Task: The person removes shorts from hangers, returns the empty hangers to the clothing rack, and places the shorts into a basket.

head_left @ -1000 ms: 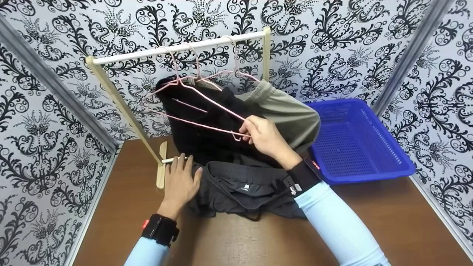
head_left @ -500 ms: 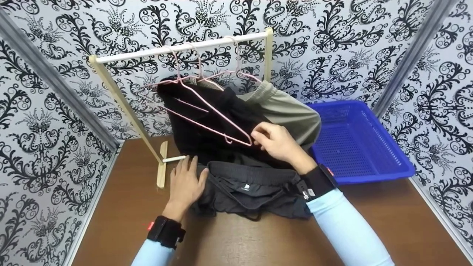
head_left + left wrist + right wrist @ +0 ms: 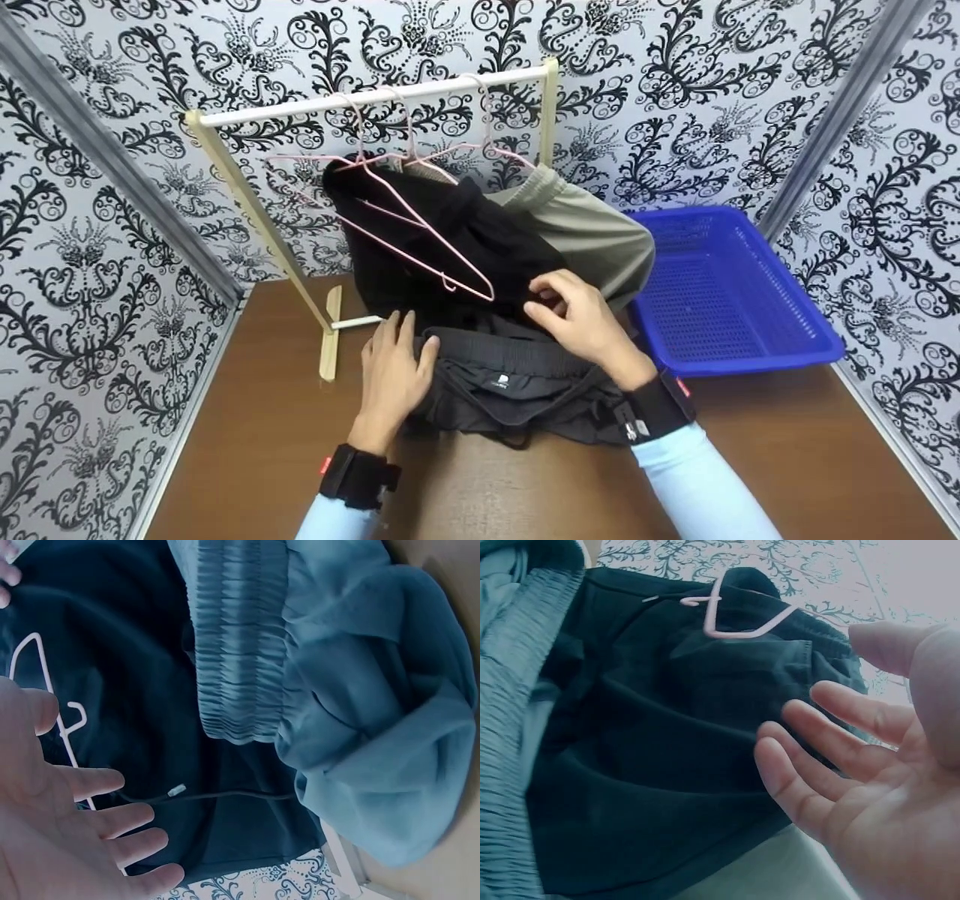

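Observation:
Dark grey shorts (image 3: 517,355) lie on the table with the elastic waistband toward the rack. My left hand (image 3: 396,375) is over their left end, fingers extended; the left wrist view shows its palm (image 3: 45,817) holding nothing. Above the right part of the shorts, my right hand (image 3: 585,322) has loosely bent fingers. Nothing is between them in the right wrist view, where black shorts (image 3: 675,712) hang beyond. A pink hanger (image 3: 491,289) hangs from the rack in front of those black shorts, its frame bare and angled toward me, apart from both hands.
The small rack has a white bar (image 3: 300,109) and wooden posts (image 3: 251,210). Olive shorts (image 3: 600,232) hang at its right on another pink hanger (image 3: 514,156). A blue basket (image 3: 795,300) stands right of the rack. Patterned walls enclose the brown table (image 3: 247,450).
My right hand has let go of the pink hanger's lower corner and moved right and down. The hanger has swung slightly left. My left hand has shifted right over the dark grey shorts.

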`<state>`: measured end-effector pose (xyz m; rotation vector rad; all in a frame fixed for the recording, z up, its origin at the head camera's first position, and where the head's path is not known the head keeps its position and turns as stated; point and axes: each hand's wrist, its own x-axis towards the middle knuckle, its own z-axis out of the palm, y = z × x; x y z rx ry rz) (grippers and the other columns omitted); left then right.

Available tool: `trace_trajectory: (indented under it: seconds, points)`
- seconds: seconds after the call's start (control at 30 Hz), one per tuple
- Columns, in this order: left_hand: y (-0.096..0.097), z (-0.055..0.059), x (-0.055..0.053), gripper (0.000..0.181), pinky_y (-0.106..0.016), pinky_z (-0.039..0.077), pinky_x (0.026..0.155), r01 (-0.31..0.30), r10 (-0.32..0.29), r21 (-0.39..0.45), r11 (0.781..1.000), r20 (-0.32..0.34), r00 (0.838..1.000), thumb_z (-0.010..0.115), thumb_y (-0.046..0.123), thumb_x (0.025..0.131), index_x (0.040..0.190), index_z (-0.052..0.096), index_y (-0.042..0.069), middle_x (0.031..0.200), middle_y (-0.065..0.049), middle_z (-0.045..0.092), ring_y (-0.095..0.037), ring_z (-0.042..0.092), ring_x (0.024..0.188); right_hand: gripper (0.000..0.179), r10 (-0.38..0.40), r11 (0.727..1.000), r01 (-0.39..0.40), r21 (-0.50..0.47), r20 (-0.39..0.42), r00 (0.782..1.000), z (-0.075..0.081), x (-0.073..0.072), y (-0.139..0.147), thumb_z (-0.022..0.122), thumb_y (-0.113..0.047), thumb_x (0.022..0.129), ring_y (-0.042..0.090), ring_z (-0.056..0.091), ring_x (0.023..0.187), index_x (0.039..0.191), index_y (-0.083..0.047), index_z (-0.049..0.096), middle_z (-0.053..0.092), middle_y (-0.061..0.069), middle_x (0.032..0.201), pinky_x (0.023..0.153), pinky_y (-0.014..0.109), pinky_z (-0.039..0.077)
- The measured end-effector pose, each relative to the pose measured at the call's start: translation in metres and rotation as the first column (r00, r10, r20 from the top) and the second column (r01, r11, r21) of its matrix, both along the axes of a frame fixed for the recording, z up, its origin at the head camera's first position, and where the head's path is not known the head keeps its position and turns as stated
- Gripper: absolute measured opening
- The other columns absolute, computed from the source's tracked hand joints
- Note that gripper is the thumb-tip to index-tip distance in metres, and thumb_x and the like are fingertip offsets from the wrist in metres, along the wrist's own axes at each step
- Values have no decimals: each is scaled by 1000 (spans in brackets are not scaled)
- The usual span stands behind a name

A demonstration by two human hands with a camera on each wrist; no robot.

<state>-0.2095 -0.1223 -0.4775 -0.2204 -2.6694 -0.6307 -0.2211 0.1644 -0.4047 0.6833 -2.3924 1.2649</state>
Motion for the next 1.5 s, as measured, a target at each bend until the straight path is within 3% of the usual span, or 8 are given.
trace_trajectory:
  seconds: [0.2, 0.63, 0.8, 1.2, 1.5]
  points:
    - [7, 1, 2, 59, -65, 33, 113, -6, 7, 17, 1000, -16, 1000, 56, 39, 104, 148, 52, -1, 154, -28, 46, -47, 41, 143, 28, -43, 998, 40, -41, -84, 996, -27, 7, 1, 76, -12, 90, 32, 67, 104, 112, 4, 70, 67, 17, 122, 79, 40, 58]
    - [18, -2, 2, 60, -68, 31, 113, -21, 24, 68, 997, -50, 998, 55, 40, 104, 148, 52, -1, 154, -28, 45, -48, 40, 144, 31, -104, 993, 96, -65, -116, 988, -64, 14, -10, 77, -14, 89, 33, 63, 117, 114, 4, 70, 66, 16, 126, 92, 47, 53]
    - [23, -3, 3, 60, -68, 31, 113, -14, 18, 69, 998, -53, 998, 55, 40, 104, 148, 52, -1, 153, -28, 46, -48, 40, 144, 35, -113, 992, 107, -66, -95, 989, -75, 15, -15, 78, -15, 89, 35, 59, 123, 117, 3, 70, 65, 15, 128, 103, 53, 46]
    - [32, -3, 7, 59, -68, 30, 114, -19, 22, 71, 997, -48, 999, 56, 39, 104, 147, 52, -1, 154, -26, 46, -47, 40, 144, 57, -136, 991, 136, -4, 13, 991, -103, 22, -26, 86, -27, 81, 38, 54, 128, 127, 0, 66, 60, 18, 136, 107, 56, 43]
    - [34, -8, 10, 59, -68, 30, 114, -17, 19, 60, 998, -38, 999, 56, 39, 104, 147, 52, -1, 154, -27, 46, -47, 40, 144, 80, -137, 982, 135, 136, 2, 991, -121, 28, -37, 89, -44, 73, 45, 48, 134, 135, 0, 63, 55, 21, 143, 112, 63, 35]
